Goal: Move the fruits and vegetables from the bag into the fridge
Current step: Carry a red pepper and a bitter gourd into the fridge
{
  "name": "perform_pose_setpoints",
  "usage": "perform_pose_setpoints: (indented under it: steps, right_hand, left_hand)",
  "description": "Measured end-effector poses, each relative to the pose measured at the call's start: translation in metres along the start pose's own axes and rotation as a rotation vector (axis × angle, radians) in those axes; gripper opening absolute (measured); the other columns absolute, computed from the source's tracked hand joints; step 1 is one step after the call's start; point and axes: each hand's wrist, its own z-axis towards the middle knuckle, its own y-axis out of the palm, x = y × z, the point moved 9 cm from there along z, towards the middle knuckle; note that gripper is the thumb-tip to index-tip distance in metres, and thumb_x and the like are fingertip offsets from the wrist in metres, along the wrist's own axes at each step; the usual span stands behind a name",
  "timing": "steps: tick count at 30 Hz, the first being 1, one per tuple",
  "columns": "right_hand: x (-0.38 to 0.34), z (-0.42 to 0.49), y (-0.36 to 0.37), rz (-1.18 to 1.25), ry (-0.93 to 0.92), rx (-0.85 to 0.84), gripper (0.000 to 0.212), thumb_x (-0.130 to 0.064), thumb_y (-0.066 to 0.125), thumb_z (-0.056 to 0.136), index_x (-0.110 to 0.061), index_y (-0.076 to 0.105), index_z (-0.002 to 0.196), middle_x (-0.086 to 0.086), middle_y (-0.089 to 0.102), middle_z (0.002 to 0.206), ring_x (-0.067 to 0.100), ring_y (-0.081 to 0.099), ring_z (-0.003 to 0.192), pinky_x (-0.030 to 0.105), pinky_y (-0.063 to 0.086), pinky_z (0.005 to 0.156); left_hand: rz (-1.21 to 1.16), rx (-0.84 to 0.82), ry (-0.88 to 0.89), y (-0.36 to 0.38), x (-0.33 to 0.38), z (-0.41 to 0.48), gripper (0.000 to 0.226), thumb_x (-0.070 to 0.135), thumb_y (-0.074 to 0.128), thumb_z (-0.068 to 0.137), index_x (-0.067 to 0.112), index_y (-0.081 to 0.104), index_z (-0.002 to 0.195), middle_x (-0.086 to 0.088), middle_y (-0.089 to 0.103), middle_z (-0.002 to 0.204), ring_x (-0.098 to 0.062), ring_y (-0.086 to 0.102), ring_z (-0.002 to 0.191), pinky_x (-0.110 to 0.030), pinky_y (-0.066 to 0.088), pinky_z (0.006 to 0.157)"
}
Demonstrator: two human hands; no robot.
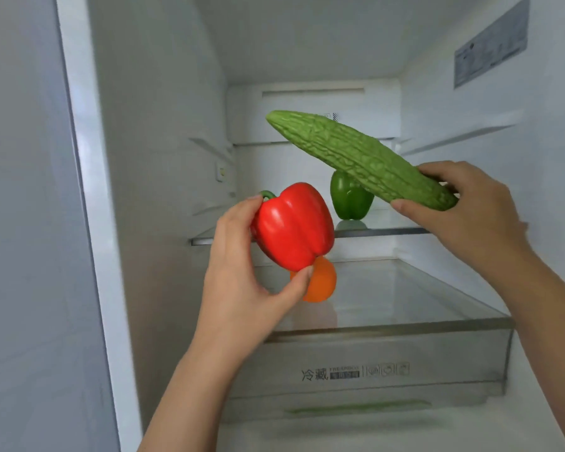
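Note:
My left hand (pixel 242 265) grips a shiny red bell pepper (pixel 294 226) in front of the open fridge, at the height of the upper glass shelf (pixel 388 231). My right hand (pixel 463 203) holds a long, bumpy green bitter gourd (pixel 356 154) by its near end, its far end pointing up and left into the fridge. A green bell pepper (pixel 351 199) stands on the upper glass shelf, partly behind the gourd. An orange fruit (pixel 322 282) lies on the lower glass shelf (pixel 405 295), partly hidden by the red pepper and my thumb. The bag is out of view.
The fridge has white inner walls (pixel 163 141) with shelf rails on both sides. A clear drawer (pixel 372 370) with printed labels sits under the lower shelf. A grey panel (pixel 23 223) runs down the left of the fridge opening.

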Motion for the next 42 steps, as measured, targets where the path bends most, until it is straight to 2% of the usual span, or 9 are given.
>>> perform_pose_setpoints:
  steps: [4,7,16,21,28,31,34,38,42]
  right_hand:
    - [0.004,0.036,0.012,-0.025,-0.049,-0.036,0.044,-0.032,0.075,0.071,-0.019,0.062,0.111,0.004,0.059,0.100,0.016,0.050,0.088,0.030,0.038,0.075]
    - [0.013,0.060,0.019,-0.052,-0.079,-0.053,0.045,-0.033,0.075,0.071,-0.019,0.062,0.112,0.003,0.058,0.102,0.016,0.048,0.088,0.031,0.038,0.077]
    - [0.030,0.105,0.023,-0.044,-0.091,-0.032,0.045,-0.036,0.075,0.071,-0.018,0.063,0.111,0.004,0.060,0.103,0.017,0.051,0.088,0.028,0.037,0.072]
    - [0.026,0.120,0.040,-0.080,-0.097,-0.069,0.044,-0.036,0.075,0.071,-0.017,0.064,0.109,0.007,0.061,0.105,0.022,0.054,0.095,0.033,0.043,0.078]
    - [0.045,0.143,0.063,-0.086,-0.010,-0.151,0.048,-0.037,0.075,0.071,-0.013,0.063,0.110,0.011,0.062,0.111,0.025,0.055,0.100,0.030,0.042,0.077]
    - [0.056,0.153,0.067,-0.070,0.032,-0.163,0.051,-0.039,0.076,0.069,-0.012,0.063,0.111,0.011,0.062,0.113,0.025,0.054,0.104,0.027,0.038,0.075]
    - [0.064,0.161,0.073,-0.077,0.061,-0.180,0.051,-0.038,0.076,0.069,-0.010,0.063,0.109,0.013,0.061,0.113,0.027,0.053,0.104,0.029,0.039,0.076]
    - [0.076,0.163,0.088,-0.128,0.109,-0.265,0.050,-0.036,0.076,0.071,-0.005,0.063,0.109,0.015,0.060,0.113,0.029,0.052,0.104,0.033,0.042,0.081]
    - [0.098,0.160,0.108,-0.185,0.188,-0.406,0.050,-0.038,0.075,0.071,-0.002,0.064,0.104,0.015,0.060,0.112,0.028,0.053,0.103,0.030,0.040,0.077]
  left_hand:
    - [0.100,-0.034,0.047,0.014,-0.008,0.028,0.075,0.044,0.066,0.064,0.029,0.031,0.129,0.009,0.040,0.129,-0.001,0.039,0.120,-0.006,0.028,0.094]
    - [0.126,-0.083,0.037,0.029,-0.015,0.050,0.076,0.040,0.070,0.063,0.031,0.032,0.128,0.013,0.041,0.123,0.008,0.038,0.112,-0.001,0.024,0.092]
    - [0.156,-0.308,0.000,0.060,-0.049,0.088,0.082,0.025,0.083,0.062,0.038,0.030,0.123,0.013,0.044,0.125,-0.002,0.041,0.116,-0.005,0.030,0.090]
    - [0.160,-0.426,-0.068,0.070,-0.069,0.093,0.082,0.017,0.083,0.063,0.041,0.027,0.118,0.015,0.042,0.124,0.000,0.041,0.113,0.004,0.026,0.081]
    - [0.128,-0.495,-0.138,0.073,-0.077,0.091,0.082,0.016,0.081,0.067,0.038,0.028,0.125,0.016,0.041,0.119,0.000,0.043,0.107,0.007,0.028,0.075]
    - [0.039,-0.464,-0.174,0.072,-0.075,0.092,0.079,0.021,0.082,0.065,0.050,0.027,0.113,0.016,0.038,0.124,-0.003,0.044,0.111,-0.006,0.032,0.083]
    - [-0.053,-0.433,-0.244,0.071,-0.080,0.092,0.090,0.029,0.080,0.060,0.053,0.018,0.121,0.010,0.034,0.134,-0.008,0.041,0.119,-0.021,0.032,0.092]
    - [-0.135,-0.410,-0.352,0.070,-0.089,0.091,0.105,0.033,0.080,0.056,0.033,0.017,0.139,0.011,0.041,0.126,-0.007,0.049,0.109,-0.026,0.040,0.089]
    - [-0.157,-0.422,-0.388,0.071,-0.092,0.089,0.084,0.038,0.081,0.057,0.026,0.037,0.128,0.011,0.051,0.114,-0.004,0.056,0.099,-0.022,0.050,0.081]
